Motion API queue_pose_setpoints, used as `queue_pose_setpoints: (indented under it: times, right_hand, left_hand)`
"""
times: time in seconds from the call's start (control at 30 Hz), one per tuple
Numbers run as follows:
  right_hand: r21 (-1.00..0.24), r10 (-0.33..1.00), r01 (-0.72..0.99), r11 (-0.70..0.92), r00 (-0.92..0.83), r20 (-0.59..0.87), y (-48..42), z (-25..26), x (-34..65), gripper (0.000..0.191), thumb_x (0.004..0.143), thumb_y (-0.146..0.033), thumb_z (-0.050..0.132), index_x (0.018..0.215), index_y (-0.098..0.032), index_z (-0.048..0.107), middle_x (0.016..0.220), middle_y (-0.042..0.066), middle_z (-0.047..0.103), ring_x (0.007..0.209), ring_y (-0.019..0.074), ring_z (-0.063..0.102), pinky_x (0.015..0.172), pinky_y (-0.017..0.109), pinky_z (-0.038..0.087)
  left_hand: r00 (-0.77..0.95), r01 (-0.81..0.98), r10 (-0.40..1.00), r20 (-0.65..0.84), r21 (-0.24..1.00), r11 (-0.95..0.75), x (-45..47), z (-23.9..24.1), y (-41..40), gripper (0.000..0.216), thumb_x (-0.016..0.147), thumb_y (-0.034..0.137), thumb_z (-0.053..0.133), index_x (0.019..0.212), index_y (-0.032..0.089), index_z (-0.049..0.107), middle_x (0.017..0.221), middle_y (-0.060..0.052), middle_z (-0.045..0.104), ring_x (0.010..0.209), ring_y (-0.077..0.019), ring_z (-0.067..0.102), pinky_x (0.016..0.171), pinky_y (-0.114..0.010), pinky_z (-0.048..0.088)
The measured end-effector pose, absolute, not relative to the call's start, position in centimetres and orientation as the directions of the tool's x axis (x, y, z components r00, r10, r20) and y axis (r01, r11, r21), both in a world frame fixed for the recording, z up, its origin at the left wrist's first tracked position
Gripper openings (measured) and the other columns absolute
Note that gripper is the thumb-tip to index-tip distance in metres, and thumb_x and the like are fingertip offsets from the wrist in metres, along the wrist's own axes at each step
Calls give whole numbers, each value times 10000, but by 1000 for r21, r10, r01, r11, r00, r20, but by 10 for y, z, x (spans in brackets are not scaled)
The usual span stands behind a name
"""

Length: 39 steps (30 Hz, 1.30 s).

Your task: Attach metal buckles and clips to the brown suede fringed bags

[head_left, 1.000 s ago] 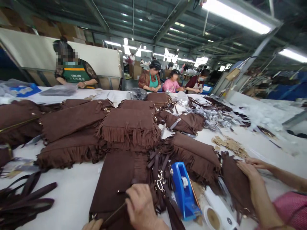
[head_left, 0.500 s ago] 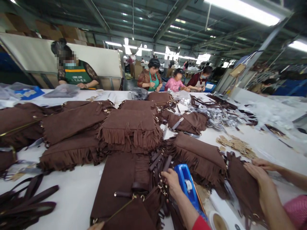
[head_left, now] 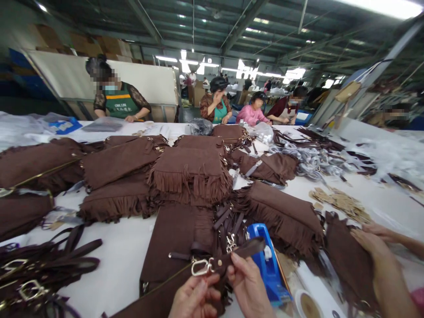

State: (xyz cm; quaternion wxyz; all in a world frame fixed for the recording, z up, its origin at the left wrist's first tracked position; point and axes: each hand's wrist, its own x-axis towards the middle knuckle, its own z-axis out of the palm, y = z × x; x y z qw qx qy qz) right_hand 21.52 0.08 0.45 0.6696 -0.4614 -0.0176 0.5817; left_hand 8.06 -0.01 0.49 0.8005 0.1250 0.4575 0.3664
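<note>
My right hand (head_left: 247, 282) pinches a dark brown strap (head_left: 253, 247) between thumb and fingers. A gold-coloured metal snap hook (head_left: 201, 267) sits at the strap's left end. Just below the hook is my left hand (head_left: 195, 297), its fingers loosely curled and a little apart; whether they touch the hook is unclear. Beneath both hands lies a brown bag (head_left: 172, 247) with a zip, partly hidden by them. More straps with metal clips (head_left: 230, 225) are heaped beyond my right hand. A blue tape dispenser (head_left: 261, 234) stands to the right of that hand.
Stacked brown fringed bags (head_left: 192, 165) cover the table's middle and left. Loose straps (head_left: 66, 260) lie at the front left, cardboard tags (head_left: 341, 204) at the right. A neighbour's hands (head_left: 367, 243) rest on another bag (head_left: 344, 256). Co-workers sit across the table.
My right hand has lifted a strap with a snap hook from the heap and drawn it nearer. My left hand has left the bag's zip edge and come up beside the hook.
</note>
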Motion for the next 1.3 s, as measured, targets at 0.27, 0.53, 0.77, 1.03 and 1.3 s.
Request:
queue_pose_setpoints:
  times: [0.27,0.53,0.77,1.03,1.3]
  right_hand:
    - [-598,803,-769,-227,199,-561,-30,-27,190,412,452,-421,830,602,-141,567,413,-52,506,368,57,452,354,149,298]
    - [-966,967,54,-253,22,-252,-45,-19,205,431,774,-543,513,641,-148,620,537,55,618,429,115,520,414,214,367]
    - [-470,843,728,499,-282,458,-30,3,191,386,819,-235,487,1195,-152,462,926,110,663,807,226,632,727,358,517]
    - [-351,865,801,486,-383,324,-34,-3,183,323,889,-266,380,1148,-116,501,701,62,610,571,170,610,479,242,472]
    - [-442,881,763,471,-385,275,-42,-35,177,339,818,-161,445,1156,-148,422,792,51,599,676,175,607,541,238,487]
  left_hand:
    - [84,-550,775,-626,620,560,60,3,-2,424,473,430,806,699,103,657,590,-44,637,462,-118,551,395,-200,407]
    - [53,-492,768,-638,653,576,54,12,-6,451,471,456,794,715,102,655,607,-55,645,500,-142,578,435,-223,429]
    - [187,-394,778,-600,679,619,54,12,-7,486,482,542,754,681,110,653,573,-32,621,461,-101,517,417,-201,398]
    - [231,-280,749,-621,695,662,39,-3,-13,504,543,576,693,713,107,627,613,-60,637,499,-132,556,415,-208,422]
    - [199,-177,738,-645,717,674,40,-20,-17,548,477,635,685,615,116,580,518,-28,582,440,-116,522,385,-203,404]
